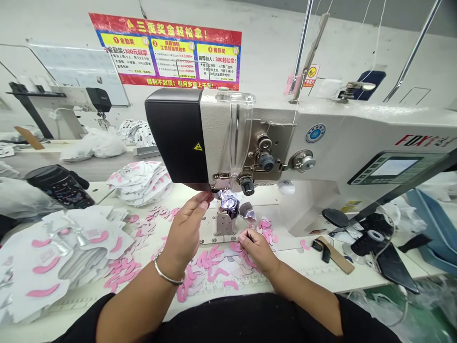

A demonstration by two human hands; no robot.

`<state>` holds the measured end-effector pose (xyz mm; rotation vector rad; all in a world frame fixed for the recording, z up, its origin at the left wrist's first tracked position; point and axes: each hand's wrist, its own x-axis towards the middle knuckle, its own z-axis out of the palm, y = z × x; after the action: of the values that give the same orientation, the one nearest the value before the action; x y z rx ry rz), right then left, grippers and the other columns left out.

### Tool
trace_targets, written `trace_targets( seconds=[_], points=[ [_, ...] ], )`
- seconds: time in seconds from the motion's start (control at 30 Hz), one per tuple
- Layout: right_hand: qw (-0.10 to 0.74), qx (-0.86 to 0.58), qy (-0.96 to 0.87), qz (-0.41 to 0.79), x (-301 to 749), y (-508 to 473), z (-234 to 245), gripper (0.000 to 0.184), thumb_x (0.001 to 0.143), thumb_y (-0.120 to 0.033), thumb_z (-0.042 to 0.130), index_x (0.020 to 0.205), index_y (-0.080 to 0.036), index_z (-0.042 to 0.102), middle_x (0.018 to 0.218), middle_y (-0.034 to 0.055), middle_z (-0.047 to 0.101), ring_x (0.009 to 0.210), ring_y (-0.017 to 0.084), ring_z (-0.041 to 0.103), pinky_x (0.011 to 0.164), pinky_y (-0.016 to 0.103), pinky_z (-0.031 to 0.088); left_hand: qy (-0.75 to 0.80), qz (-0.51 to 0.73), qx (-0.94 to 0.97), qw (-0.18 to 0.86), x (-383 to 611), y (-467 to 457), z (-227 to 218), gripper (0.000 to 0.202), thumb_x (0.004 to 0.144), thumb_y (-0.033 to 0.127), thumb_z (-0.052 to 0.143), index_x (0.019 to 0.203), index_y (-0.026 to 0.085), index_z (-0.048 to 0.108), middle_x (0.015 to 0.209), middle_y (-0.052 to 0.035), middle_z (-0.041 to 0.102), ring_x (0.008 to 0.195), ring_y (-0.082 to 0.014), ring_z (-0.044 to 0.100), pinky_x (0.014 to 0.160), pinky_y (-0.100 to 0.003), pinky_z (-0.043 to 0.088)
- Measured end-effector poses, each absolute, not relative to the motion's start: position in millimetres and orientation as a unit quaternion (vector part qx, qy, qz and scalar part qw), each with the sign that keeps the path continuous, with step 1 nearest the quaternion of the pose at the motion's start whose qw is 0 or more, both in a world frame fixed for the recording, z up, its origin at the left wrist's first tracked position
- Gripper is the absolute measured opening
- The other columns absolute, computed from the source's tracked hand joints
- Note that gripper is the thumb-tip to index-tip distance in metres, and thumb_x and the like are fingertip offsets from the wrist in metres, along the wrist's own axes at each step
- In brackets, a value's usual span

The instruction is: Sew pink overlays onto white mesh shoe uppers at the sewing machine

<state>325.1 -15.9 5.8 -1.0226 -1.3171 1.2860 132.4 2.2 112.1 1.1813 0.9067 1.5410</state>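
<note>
Silvery, crumpled metallic foil (228,202) sits under the needle end of a cream-white industrial sewing machine head (228,128), just above a beige metal guide block (224,224). It looks thin and light, probably slippery and quick to crease (its stiffness is hard to judge from here), so its outer edges seem the best place to take hold. The person's left hand (187,226) reaches in with fingers extended and loose, their tips just beside the foil and not clearly gripping it. The right hand (257,250) has thumb and forefinger pinched on a small black sliver (249,237), near a curved silver foil scrap (247,211). A silver bangle (167,271) circles the left wrist. Pink crescent-shaped cut pieces (210,267) scatter across the white worktable (314,271), with a printed ruler strip (228,286) along its front. Further left lie large white pieces marked with pink crescents (71,243) and a curved white stack (141,183). A red-and-yellow Chinese poster (164,50) hangs on the wall beyond.
</note>
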Motion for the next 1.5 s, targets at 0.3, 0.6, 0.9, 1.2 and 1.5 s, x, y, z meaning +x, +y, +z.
trace_targets(
  seconds=[0.3,0.6,0.9,1.2,1.5],
  points=[
    [0.613,-0.43,-0.382,0.542,329,0,2,0.048,0.085,-0.064,0.052,0.076,-0.018,0.057,0.083,0.005,0.066,0.049,0.007,0.043,0.04,0.02,0.027,0.532,0.479,0.55,0.429,94,-19,88,0.032,0.084,0.045,0.062,0.106,0.023,0.068,0.111,-0.0076,0.07,0.114,-0.0263,0.059,0.101,-0.043,0.042],
    [0.59,-0.468,-0.443,0.487,328,-11,11,0.045,0.084,-0.064,0.052,0.076,-0.019,0.054,0.088,0.0073,0.067,0.05,0.008,0.045,0.041,0.021,0.028,0.583,0.386,0.622,0.353,97,-33,80,0.033,0.077,0.049,0.065,0.097,0.024,0.073,0.083,-0.0045,0.071,0.073,-0.0224,0.064,0.062,-0.033,0.05],
    [0.535,-0.492,-0.64,0.25,313,5,76,0.027,0.082,-0.032,0.065,0.106,-0.024,0.062,0.104,0.0046,0.058,0.098,0.022,0.053,0.093,0.038,0.043,0.529,0.338,0.731,0.268,123,-19,66,0.028,0.083,0.045,0.055,0.088,0.025,0.073,0.089,-0.0049,0.071,0.08,-0.0244,0.065,0.073,-0.036,0.05],
    [0.513,-0.474,-0.655,0.29,324,-10,83,0.013,0.09,-0.032,0.057,0.084,-0.021,0.059,0.092,0.0028,0.057,0.092,0.02,0.053,0.089,0.036,0.042,0.583,0.323,0.692,0.277,80,-43,65,0.03,0.087,0.05,0.052,0.092,0.027,0.071,0.091,-0.002,0.072,0.083,-0.0235,0.066,0.07,-0.032,0.05],
    [0.519,-0.47,-0.478,0.531,351,-27,36,0.034,0.092,-0.049,0.054,0.086,-0.017,0.064,0.079,0.0067,0.069,0.048,0.01,0.05,0.039,0.02,0.032,0.658,0.323,0.648,0.205,14,-71,31,0.032,0.083,0.055,0.056,0.094,0.029,0.072,0.105,-0.0007,0.074,0.097,-0.0271,0.066,0.076,-0.033,0.052]
  ],
)
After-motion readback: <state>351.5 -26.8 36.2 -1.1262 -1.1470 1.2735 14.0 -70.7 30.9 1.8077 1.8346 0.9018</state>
